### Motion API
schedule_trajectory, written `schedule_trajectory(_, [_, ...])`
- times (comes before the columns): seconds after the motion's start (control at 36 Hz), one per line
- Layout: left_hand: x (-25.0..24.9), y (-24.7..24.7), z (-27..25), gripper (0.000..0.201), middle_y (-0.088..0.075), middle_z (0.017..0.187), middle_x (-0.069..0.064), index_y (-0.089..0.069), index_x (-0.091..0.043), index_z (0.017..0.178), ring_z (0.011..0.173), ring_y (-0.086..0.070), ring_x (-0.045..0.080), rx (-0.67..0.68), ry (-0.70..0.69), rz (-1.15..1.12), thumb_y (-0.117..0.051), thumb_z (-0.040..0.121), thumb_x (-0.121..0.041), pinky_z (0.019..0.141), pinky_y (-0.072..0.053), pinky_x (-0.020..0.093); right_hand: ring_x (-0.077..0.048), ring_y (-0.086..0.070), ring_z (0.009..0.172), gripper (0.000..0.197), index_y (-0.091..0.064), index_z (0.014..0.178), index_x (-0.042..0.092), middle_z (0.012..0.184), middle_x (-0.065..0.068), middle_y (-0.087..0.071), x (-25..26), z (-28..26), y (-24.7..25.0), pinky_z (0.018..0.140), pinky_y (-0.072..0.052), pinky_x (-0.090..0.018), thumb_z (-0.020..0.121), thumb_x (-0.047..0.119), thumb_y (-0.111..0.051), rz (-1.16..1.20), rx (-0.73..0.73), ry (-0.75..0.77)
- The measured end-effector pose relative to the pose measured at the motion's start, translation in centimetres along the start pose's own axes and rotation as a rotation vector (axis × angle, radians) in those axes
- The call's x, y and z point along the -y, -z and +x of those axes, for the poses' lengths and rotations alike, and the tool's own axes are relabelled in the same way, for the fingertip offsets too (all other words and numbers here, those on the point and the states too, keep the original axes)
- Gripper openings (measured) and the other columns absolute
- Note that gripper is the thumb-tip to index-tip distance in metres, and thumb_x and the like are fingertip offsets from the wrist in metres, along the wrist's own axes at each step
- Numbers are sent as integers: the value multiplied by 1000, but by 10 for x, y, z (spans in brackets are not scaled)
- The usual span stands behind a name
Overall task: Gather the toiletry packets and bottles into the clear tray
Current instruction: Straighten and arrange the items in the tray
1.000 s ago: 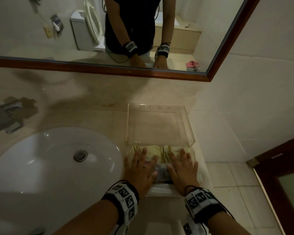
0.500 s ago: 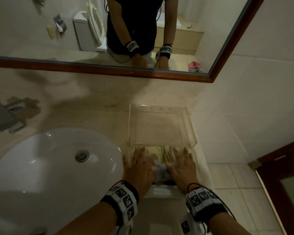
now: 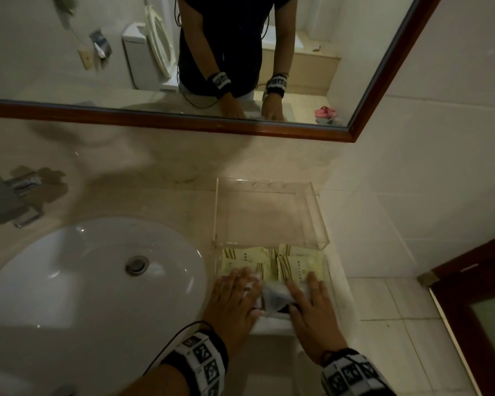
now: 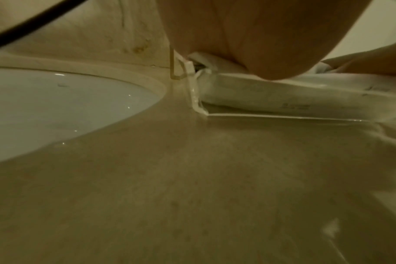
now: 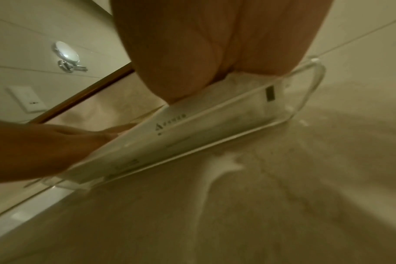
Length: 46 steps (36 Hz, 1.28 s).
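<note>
A clear acrylic tray [image 3: 318, 224] stands on the counter right of the sink. Cream packets [image 3: 245, 258] with gold stripes lie in its near part. My left hand [image 3: 235, 298] and right hand [image 3: 312, 305] rest flat on the packets, fingers straight, with a greyish packet [image 3: 275, 298] between them. In the left wrist view my palm [image 4: 249, 35] presses a white packet [image 4: 283, 96] behind the tray's corner [image 4: 198, 107]. In the right wrist view my palm [image 5: 203, 44] lies on a white printed packet [image 5: 181, 128] inside the tray wall [image 5: 310, 92]. No bottles show.
A white sink [image 3: 83, 281] lies to the left, with a faucet [image 3: 9, 201] behind it. A wood-framed mirror [image 3: 269, 131] runs along the back wall. The counter ends just right of the tray, above floor tiles [image 3: 397, 310] and a dark door [image 3: 483, 281].
Both hands have slid a little back toward me over the packets, uncovering more of the cream packets. The tray has stayed in place.
</note>
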<state>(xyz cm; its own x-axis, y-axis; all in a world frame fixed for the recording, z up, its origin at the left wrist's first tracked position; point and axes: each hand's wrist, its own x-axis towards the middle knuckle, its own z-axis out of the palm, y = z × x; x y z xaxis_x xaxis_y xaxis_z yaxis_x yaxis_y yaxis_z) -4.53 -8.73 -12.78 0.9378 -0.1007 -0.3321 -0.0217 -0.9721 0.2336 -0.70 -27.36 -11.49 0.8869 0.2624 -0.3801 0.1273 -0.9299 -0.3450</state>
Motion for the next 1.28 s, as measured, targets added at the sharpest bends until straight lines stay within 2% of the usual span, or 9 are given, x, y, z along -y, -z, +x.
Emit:
schedule_trajectory(0.14, [-3,14,-2,58,-36,152,0,-33,-36,138,139,-24,26,-30,19,34,-34,82,-54,114,10,57,-22,14,146,59,-10,148,38,157,5,17,-1,-3,18,119,0,-38,95,52,-32,51,81,6])
schedule_trajectory(0.19, [-3,16,3,64,16,157,-5,-9,-36,149,148,8,26,-34,-11,15,-21,89,-57,113,15,56,-19,2,147,58,-19,148,31,159,3,4,1,5,28,119,-6,-35,95,47,-37,125,-59,20])
schedule_trajectory(0.28, [-5,20,10,82,38,144,-4,3,-36,149,146,21,24,-81,-33,-36,-10,75,-69,112,21,49,-21,-10,146,56,-25,147,25,158,-4,-10,5,26,36,120,-12,-34,96,40,-42,129,-153,14])
schedule_trajectory(0.56, [8,5,27,100,41,147,-1,14,-41,146,138,36,23,2,-49,-13,-35,71,-85,114,20,53,-26,13,146,67,2,147,42,157,1,20,22,51,18,120,0,-48,92,57,-34,-122,24,-23])
schedule_trajectory(0.92, [6,8,34,98,29,154,-1,10,-39,148,145,24,28,14,-11,42,-43,75,-77,115,16,53,-21,6,147,89,-3,146,45,159,5,3,19,52,6,118,-3,-45,61,66,13,-188,-11,6])
schedule_trajectory(1.03, [4,15,31,97,25,157,2,10,-39,147,145,24,27,30,-3,68,-39,74,-80,112,19,57,-21,12,147,60,1,146,43,159,4,8,18,50,16,119,2,-47,91,61,-16,-165,69,14])
schedule_trajectory(1.11, [6,19,22,99,33,152,-2,11,-42,146,144,27,24,-69,-52,13,-15,64,-90,105,29,54,-16,18,145,78,13,141,46,157,6,17,11,35,27,118,7,-44,72,81,2,-161,28,120])
schedule_trajectory(1.17, [9,15,12,98,15,159,2,-7,-41,148,145,22,21,-156,-111,34,-10,64,-91,105,27,51,-11,25,141,87,20,132,53,151,12,29,7,18,28,118,8,-44,52,87,22,-206,5,194])
schedule_trajectory(1.28, [12,-2,-4,95,-20,157,9,-19,-37,147,140,-19,31,31,-36,86,-17,69,-89,107,-5,58,-8,32,135,70,18,124,64,141,17,41,-3,-8,12,116,12,-42,58,83,7,-233,103,221])
